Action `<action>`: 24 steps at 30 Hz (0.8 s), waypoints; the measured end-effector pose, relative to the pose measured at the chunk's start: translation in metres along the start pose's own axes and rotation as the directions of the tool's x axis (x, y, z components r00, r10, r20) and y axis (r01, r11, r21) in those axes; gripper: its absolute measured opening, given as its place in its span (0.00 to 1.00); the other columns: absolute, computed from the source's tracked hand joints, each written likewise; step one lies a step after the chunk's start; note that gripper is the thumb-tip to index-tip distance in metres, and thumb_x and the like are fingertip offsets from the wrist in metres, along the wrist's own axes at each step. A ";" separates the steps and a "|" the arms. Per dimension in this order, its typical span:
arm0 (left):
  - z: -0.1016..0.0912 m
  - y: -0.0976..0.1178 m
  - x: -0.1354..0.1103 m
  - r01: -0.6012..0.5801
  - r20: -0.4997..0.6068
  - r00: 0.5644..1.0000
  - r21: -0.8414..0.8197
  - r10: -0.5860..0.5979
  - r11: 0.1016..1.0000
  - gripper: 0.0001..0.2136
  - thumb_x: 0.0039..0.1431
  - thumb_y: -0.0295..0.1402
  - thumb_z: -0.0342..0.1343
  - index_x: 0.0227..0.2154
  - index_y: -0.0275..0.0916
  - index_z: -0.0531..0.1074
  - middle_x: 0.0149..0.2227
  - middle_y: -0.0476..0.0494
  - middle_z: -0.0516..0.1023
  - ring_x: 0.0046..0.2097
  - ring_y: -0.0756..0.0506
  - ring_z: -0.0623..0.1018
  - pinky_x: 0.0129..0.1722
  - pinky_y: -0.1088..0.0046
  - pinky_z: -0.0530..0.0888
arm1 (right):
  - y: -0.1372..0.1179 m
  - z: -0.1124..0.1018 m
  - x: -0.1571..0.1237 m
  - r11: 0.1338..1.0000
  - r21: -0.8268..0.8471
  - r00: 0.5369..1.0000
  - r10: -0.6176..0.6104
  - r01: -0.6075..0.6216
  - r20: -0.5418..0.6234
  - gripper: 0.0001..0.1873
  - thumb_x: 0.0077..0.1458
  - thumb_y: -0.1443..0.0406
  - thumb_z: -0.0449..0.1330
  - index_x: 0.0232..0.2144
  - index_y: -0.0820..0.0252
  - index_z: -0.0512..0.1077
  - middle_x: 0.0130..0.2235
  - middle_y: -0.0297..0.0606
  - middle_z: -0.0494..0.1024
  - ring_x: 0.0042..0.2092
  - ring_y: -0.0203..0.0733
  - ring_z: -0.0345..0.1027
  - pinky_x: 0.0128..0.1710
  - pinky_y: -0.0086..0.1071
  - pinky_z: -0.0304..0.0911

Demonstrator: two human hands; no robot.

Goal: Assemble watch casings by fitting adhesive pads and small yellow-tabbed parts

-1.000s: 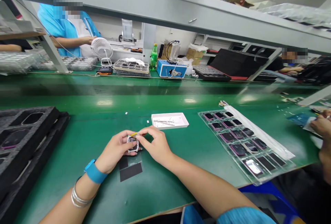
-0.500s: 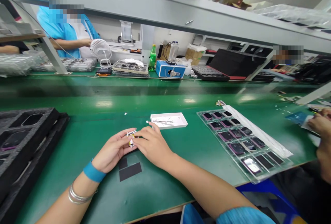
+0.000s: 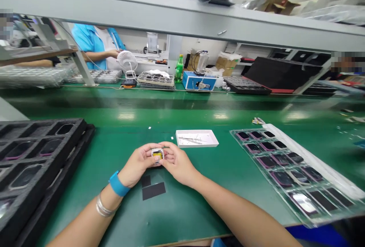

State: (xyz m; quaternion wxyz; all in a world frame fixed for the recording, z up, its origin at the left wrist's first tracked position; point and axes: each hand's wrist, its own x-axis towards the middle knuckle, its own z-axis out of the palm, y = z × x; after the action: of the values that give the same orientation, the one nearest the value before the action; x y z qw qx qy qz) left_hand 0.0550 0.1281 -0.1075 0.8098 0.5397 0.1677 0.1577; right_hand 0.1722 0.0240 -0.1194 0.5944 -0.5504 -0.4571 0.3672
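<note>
your left hand [image 3: 138, 162] and right hand [image 3: 179, 159] pinch the small white-framed yellow part [image 3: 157, 155] equally between their fingertips, at lower centre.

Above the green worktop [image 3: 182, 211], the left hand [image 3: 138, 164] and right hand [image 3: 178, 164] together hold a small white-framed component [image 3: 157, 155] with a yellow centre, near a shallow white tray [image 3: 209, 139] holding tweezers [image 3: 189, 139].

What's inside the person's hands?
A small white-framed part with a yellow patch sits between the left hand and right hand. The hands cover its underside, so that can't be seen.
</note>
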 end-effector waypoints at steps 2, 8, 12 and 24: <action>0.001 -0.003 0.004 -0.021 -0.031 0.999 -0.015 0.020 1.000 0.18 0.43 0.31 0.66 0.39 0.36 0.72 0.37 0.41 0.79 0.38 0.45 0.78 0.39 0.70 0.74 | 0.004 -0.001 0.002 0.999 -0.026 1.000 -0.021 0.021 -0.019 0.21 0.49 0.68 0.58 0.47 0.56 0.62 0.45 0.40 0.75 0.44 0.40 0.72 0.45 0.37 0.69; -0.005 0.007 0.006 -0.136 -0.268 0.955 -0.003 0.130 0.991 0.22 0.38 0.35 0.68 0.40 0.34 0.74 0.38 0.36 0.78 0.38 0.41 0.78 0.39 0.61 0.74 | 0.022 -0.018 0.015 0.983 -0.182 0.994 -0.052 0.035 -0.091 0.26 0.48 0.57 0.61 0.49 0.58 0.63 0.46 0.48 0.74 0.44 0.47 0.72 0.47 0.44 0.68; -0.011 0.030 -0.039 -0.292 -0.334 0.904 -0.026 0.267 0.956 0.23 0.51 0.39 0.59 0.50 0.39 0.68 0.49 0.37 0.73 0.49 0.40 0.74 0.51 0.61 0.69 | 0.028 -0.026 0.017 0.968 -0.247 0.988 -0.083 0.048 -0.133 0.26 0.50 0.52 0.59 0.48 0.58 0.63 0.45 0.48 0.75 0.45 0.48 0.71 0.48 0.44 0.67; -0.061 0.083 -0.192 0.253 -0.144 0.543 0.968 0.827 0.002 0.21 0.54 0.39 0.56 0.51 0.45 0.65 0.48 0.42 0.73 0.50 0.39 0.71 0.52 0.60 0.66 | 0.024 -0.019 0.011 0.894 -0.446 0.987 -0.107 0.043 -0.120 0.20 0.53 0.53 0.54 0.45 0.57 0.65 0.35 0.40 0.76 0.38 0.43 0.72 0.41 0.38 0.67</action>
State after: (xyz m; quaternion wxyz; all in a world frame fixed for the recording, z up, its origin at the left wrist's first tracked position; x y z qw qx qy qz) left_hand -0.1502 0.1248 -0.0328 0.0037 0.8249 0.3977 0.4017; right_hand 0.1951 0.0315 -0.1407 0.4986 -0.6773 -0.5061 0.1909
